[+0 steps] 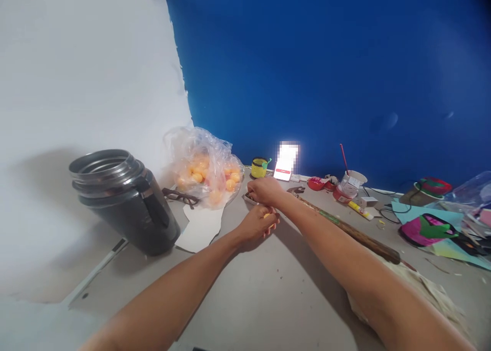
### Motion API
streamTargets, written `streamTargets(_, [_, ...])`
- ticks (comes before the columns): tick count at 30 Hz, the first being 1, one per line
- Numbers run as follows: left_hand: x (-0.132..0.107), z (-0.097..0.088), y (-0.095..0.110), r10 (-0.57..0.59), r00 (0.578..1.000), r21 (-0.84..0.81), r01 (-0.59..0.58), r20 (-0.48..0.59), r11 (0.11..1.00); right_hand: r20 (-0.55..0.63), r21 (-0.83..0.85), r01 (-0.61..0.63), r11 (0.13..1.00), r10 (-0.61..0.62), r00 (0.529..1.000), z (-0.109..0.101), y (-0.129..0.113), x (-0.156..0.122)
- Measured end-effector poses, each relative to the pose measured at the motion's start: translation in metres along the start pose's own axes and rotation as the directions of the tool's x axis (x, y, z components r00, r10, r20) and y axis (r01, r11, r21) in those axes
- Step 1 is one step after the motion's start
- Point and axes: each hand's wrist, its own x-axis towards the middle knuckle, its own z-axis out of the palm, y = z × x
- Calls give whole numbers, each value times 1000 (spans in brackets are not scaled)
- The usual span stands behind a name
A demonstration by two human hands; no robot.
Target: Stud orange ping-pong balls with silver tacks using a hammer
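My left hand (pixel 258 223) is closed around a small orange ball (pixel 269 214), of which only a part shows between the fingers. Just beyond it, my right hand (pixel 264 190) is closed with its fingers bent down over a small flat dark-edged object (pixel 249 200). Whatever the right fingers grip is hidden. A hammer (pixel 356 237) with a worn wooden handle lies beside the right forearm, its metal head close to the right wrist. To the left, a clear plastic bag (pixel 199 146) bulges with several orange balls.
A large dark open-mouthed flask (pixel 126 207) stands at left, near glasses (pixel 180 196) and a white paper piece (pixel 201 228). A yellow cup (pixel 259 168) and lit phone (pixel 284 161) sit at the back. Right are a paper cup (pixel 349 184), glue stick (pixel 360 210) and pink-green pouch (pixel 427 230).
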Motion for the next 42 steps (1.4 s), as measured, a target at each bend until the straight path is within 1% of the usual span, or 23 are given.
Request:
streamTargets(3, [1,-1,-1,-10,1000,-33,10,9,999,-130,105,-48,993,61,990,-2,10,-13])
streamTargets(6, [1,-1,-3,-14,1000,-85,14,7,996,-257,254,-59,965,126,958,5,24,-38])
streamTargets(7, [0,-1,-3,-14,1000,-107,14,6,994,-276,300,-49,953,136,952,9,28,-49])
streamTargets(9, [-1,0,-3,-14,1000,-145,15,5,989,-277,397,-18,917,138,951,18,34,-70])
streamTargets(11, [-3,1,-2,-4,1000,-160,6,15,987,-295,461,17,887,135,946,27,36,-89])
streamTargets(13, [-4,2,-2,38,998,-132,-30,57,991,-314,521,39,853,149,938,34,35,-103])
streamTargets(15, [-5,1,-1,78,992,-145,-63,98,987,-337,563,54,825,170,926,40,33,-111])
streamTargets(17, [-4,-1,-1,88,991,-144,-73,102,987,-361,595,68,801,191,913,47,30,-114])
streamTargets(21, [-3,-4,-2,45,997,-117,-37,63,992,-415,633,130,764,192,889,61,26,-114])
streamTargets(24, [-2,-4,-1,19,999,-79,-16,33,997,-489,601,183,778,177,854,70,24,-113])
streamTargets(27, [-2,-4,1,3,1000,-57,-2,12,998,-523,576,187,796,183,833,74,22,-113])
streamTargets(29, [-2,-4,2,-9,1000,-54,9,1,998,-518,577,175,798,192,834,74,20,-113])
streamTargets(35, [-1,-5,1,-33,999,-47,32,-24,998,-461,631,146,762,217,861,71,19,-112])
streamTargets(42, [-3,-6,5,-46,999,-42,46,-17,998,-463,644,127,755,252,850,72,16,-111])
